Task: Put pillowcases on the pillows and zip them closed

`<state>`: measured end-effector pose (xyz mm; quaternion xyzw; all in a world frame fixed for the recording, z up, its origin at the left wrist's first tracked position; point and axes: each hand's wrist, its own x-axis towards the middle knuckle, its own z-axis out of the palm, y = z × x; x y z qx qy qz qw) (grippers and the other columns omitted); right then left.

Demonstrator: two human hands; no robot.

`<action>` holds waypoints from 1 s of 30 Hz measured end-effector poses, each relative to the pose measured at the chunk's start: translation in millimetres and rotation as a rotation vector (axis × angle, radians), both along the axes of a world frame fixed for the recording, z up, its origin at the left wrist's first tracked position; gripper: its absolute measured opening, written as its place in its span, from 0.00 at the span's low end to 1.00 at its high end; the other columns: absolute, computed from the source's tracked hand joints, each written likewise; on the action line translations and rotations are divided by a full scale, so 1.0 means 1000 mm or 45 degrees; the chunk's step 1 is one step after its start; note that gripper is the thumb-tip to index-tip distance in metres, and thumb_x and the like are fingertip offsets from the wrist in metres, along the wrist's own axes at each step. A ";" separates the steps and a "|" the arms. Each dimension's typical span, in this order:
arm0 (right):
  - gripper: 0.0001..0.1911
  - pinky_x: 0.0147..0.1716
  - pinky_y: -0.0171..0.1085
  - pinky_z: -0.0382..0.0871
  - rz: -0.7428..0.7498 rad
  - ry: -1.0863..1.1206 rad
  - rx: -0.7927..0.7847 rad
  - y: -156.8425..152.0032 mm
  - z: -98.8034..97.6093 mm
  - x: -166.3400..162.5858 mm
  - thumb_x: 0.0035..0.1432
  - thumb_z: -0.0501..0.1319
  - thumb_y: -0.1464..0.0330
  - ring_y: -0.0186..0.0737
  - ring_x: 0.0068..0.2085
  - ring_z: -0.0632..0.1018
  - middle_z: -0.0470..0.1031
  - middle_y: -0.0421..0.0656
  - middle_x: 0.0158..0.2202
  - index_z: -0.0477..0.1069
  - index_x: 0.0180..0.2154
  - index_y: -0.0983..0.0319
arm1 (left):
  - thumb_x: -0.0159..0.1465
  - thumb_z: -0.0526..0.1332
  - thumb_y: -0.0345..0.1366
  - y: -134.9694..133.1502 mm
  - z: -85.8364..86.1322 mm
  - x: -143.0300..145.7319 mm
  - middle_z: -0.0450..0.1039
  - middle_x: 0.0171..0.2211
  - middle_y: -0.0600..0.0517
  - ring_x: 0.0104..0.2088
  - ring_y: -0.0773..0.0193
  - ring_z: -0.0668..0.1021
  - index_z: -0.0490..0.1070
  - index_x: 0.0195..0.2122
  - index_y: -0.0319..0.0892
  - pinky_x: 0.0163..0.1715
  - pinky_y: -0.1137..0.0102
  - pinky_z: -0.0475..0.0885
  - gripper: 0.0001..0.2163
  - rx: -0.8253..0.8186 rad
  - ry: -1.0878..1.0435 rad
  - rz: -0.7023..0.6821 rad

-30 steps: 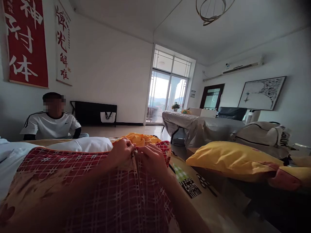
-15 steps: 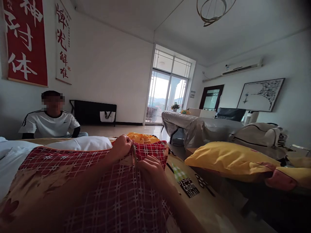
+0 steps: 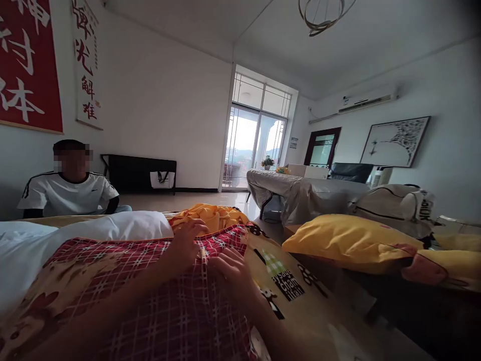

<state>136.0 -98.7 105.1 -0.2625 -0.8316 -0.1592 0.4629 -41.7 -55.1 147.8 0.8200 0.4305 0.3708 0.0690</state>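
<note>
A red and white checked pillowcase (image 3: 158,306) with a bear print spreads across the front of the view, its top edge slightly raised. My left hand (image 3: 188,243) is at that edge, fingers stretched over it and apart from the thumb. Close beside it, my right hand (image 3: 231,265) has its fingers curled on the cloth, gripping the pillowcase. A fold runs down the fabric between both hands. What lies under my right fingers is hidden.
White bedding (image 3: 131,224) lies to the left, and bunched yellow cloth (image 3: 214,216) behind the pillowcase. A beige printed cover (image 3: 319,321), a yellow pillow (image 3: 345,243) and a covered table (image 3: 319,195) are to the right. A person (image 3: 71,193) sits back left.
My left hand has come down from the raised edge and its fingers have loosened. The pillowcase's top edge has sunk, showing more yellow cloth behind. The view has shifted slightly right.
</note>
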 end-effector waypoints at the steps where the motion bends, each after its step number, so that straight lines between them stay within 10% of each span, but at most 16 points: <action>1: 0.15 0.30 0.36 0.57 -0.003 0.003 0.003 0.001 0.000 0.000 0.69 0.49 0.69 0.35 0.29 0.65 0.69 0.39 0.24 0.66 0.30 0.60 | 0.56 0.52 0.25 -0.007 -0.002 -0.003 0.70 0.52 0.48 0.55 0.56 0.69 0.72 0.44 0.43 0.57 0.61 0.60 0.17 0.036 0.102 -0.168; 5: 0.15 0.29 0.36 0.57 -0.002 0.026 0.006 0.006 0.000 -0.001 0.69 0.49 0.68 0.35 0.28 0.65 0.69 0.39 0.24 0.67 0.29 0.60 | 0.61 0.49 0.25 -0.017 -0.005 -0.015 0.76 0.39 0.52 0.43 0.61 0.74 0.72 0.37 0.43 0.51 0.63 0.62 0.13 0.025 0.326 -0.553; 18: 0.16 0.31 0.36 0.58 -0.070 -0.089 -0.074 0.009 -0.020 0.003 0.69 0.49 0.69 0.36 0.29 0.65 0.70 0.39 0.24 0.68 0.30 0.60 | 0.70 0.46 0.28 0.013 -0.022 -0.027 0.76 0.46 0.50 0.49 0.61 0.74 0.68 0.42 0.42 0.50 0.63 0.56 0.11 0.519 0.586 -0.358; 30: 0.15 0.30 0.36 0.56 -0.043 0.001 -0.207 0.000 -0.045 0.011 0.69 0.50 0.68 0.35 0.28 0.66 0.70 0.39 0.24 0.68 0.30 0.60 | 0.71 0.46 0.29 0.027 -0.041 -0.020 0.77 0.43 0.50 0.49 0.59 0.74 0.69 0.42 0.42 0.48 0.60 0.53 0.12 0.491 0.551 -0.176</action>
